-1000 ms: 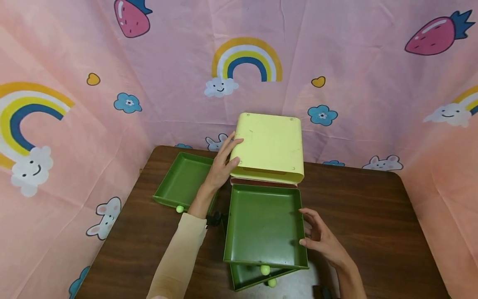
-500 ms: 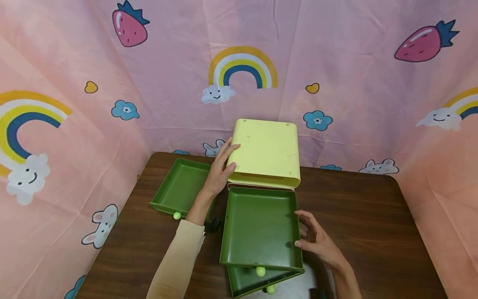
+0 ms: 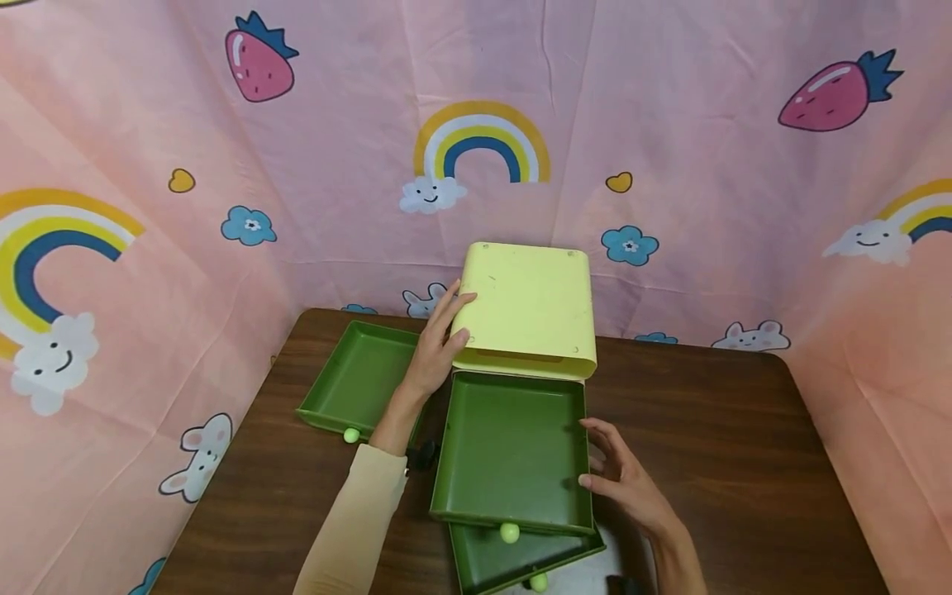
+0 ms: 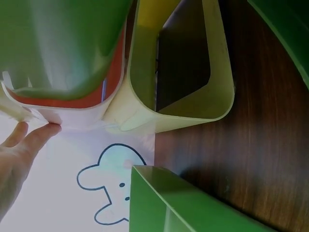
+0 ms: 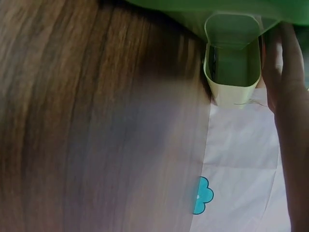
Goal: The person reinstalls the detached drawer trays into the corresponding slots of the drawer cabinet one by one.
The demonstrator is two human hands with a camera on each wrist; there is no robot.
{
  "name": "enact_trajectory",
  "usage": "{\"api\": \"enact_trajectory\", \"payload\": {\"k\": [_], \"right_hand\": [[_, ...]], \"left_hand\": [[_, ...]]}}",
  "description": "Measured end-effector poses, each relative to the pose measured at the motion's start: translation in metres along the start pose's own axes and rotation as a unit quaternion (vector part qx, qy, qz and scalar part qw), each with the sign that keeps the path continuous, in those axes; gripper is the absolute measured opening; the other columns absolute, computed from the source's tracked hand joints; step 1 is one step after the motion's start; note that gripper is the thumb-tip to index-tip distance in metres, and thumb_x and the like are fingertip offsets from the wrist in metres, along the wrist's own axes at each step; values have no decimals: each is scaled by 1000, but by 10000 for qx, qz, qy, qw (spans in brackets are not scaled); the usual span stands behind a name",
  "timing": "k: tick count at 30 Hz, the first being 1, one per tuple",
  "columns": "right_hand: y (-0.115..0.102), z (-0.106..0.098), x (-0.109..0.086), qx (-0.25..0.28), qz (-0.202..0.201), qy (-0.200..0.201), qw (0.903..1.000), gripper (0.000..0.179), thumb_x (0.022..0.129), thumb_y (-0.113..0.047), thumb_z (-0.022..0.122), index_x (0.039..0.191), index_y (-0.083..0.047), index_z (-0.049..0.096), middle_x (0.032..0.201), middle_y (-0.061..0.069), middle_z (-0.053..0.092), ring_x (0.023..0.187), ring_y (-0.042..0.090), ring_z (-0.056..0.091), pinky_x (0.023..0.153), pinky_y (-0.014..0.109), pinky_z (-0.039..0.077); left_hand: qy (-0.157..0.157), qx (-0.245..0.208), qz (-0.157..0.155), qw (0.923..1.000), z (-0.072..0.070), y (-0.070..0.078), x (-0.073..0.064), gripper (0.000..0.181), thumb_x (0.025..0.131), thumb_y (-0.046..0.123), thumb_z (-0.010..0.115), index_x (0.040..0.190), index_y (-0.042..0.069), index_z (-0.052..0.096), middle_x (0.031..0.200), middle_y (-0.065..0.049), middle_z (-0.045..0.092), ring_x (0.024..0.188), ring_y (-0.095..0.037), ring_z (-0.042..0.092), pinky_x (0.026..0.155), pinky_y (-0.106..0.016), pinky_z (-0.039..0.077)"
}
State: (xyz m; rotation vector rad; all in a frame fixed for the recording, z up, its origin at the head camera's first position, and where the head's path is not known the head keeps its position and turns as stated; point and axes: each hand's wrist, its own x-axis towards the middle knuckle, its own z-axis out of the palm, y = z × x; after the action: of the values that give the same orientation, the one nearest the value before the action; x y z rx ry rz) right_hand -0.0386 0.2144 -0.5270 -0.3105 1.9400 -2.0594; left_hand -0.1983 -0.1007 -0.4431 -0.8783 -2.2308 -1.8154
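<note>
A pale yellow drawer cabinet (image 3: 524,302) stands at the back of the table. My left hand (image 3: 431,351) rests against its left side, fingers fairly straight; in the left wrist view, fingertips touch the pinkish middle tier (image 4: 72,115), which is red inside. My right hand (image 3: 628,475) grips the right wall of a green drawer (image 3: 513,454), thumb and fingertips at the rim. This drawer is raised level, its far end at the middle tier's mouth and its light green knob (image 3: 509,533) facing me. The yellow bottom tier (image 5: 234,92) shows an open mouth in the right wrist view.
A second green drawer (image 3: 491,562) lies turned askew on the table (image 3: 714,430), partly hidden below the held one. Another green drawer (image 3: 364,376) sits at the left, behind my left forearm. A patterned cloth (image 3: 342,107) hangs close behind the cabinet.
The held green drawer has slid toward the cabinet and slightly left, covering the red strip seen before; my right hand has moved with it. The head view has tilted up a little.
</note>
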Motion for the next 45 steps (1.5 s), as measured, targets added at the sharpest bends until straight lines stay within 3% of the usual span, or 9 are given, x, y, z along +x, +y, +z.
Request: {"api": "enact_trajectory", "payload": {"k": [5, 8, 12, 18, 27, 34, 40, 45], "right_hand": [[0, -1, 2, 37, -8, -29, 10000, 69, 95, 0, 62, 153, -10, 25, 158, 26, 15, 134, 55, 30, 92, 38, 51], [0, -1, 3, 34, 3, -20, 10000, 66, 97, -1, 60, 153, -9, 25, 157, 28, 14, 134, 57, 29, 91, 39, 51], [-1, -1, 4, -67, 47, 167, 9998, 61, 98, -5, 61, 151, -9, 31, 157, 23, 19, 139, 49, 25, 94, 35, 50], [-1, 0, 6, -116, 103, 495, 9987, 52, 98, -9, 62, 145, -5, 40, 153, 13, 30, 137, 28, 37, 93, 34, 50], [0, 2, 10, -192, 122, 620, 9978, 50, 99, -11, 61, 144, -7, 40, 152, 12, 31, 140, 22, 30, 96, 29, 45], [-5, 1, 14, -382, 233, 750, 9962, 52, 99, -14, 62, 146, -11, 40, 154, 12, 30, 142, 32, 23, 96, 34, 46], [-11, 2, 20, -540, 418, 807, 9944, 53, 101, -20, 60, 148, -15, 37, 157, 12, 25, 145, 34, 20, 103, 53, 37], [-14, 2, 21, -500, 492, 733, 9948, 55, 101, -20, 60, 150, -18, 34, 158, 13, 25, 144, 39, 21, 102, 59, 35]], "left_hand": [[-75, -7, -44, 10000, -1, 2, 0, 63, 104, 42, 46, 148, -3, 41, 162, -25, 11, 150, -41, 9, 111, -68, 18], [-73, -5, -50, 10000, -2, 3, -1, 64, 104, 43, 46, 148, -3, 41, 162, -25, 11, 150, -42, 8, 111, -67, 19], [-50, 3, -20, 10000, -2, 3, -1, 60, 104, 38, 47, 148, -1, 42, 163, -24, 12, 150, -41, 9, 111, -67, 19], [-41, -20, -45, 10000, -3, 2, -2, 59, 103, 38, 47, 149, 0, 42, 163, -22, 12, 151, -38, 9, 112, -66, 19], [-53, -49, -48, 10000, -2, 2, -1, 56, 103, 32, 48, 149, 1, 42, 164, -14, 13, 151, -37, 9, 112, -65, 19], [-51, -53, 40, 10000, -1, 1, 0, 54, 103, 28, 47, 148, 0, 42, 162, -25, 12, 150, -43, 9, 110, -68, 19], [-53, -42, 26, 10000, -3, 2, 0, 51, 102, 22, 47, 148, -1, 43, 162, -25, 13, 150, -42, 10, 110, -67, 22], [-67, -33, 25, 10000, -3, 3, 0, 50, 102, 18, 47, 148, -1, 42, 162, -26, 12, 150, -42, 10, 111, -66, 21]]}}
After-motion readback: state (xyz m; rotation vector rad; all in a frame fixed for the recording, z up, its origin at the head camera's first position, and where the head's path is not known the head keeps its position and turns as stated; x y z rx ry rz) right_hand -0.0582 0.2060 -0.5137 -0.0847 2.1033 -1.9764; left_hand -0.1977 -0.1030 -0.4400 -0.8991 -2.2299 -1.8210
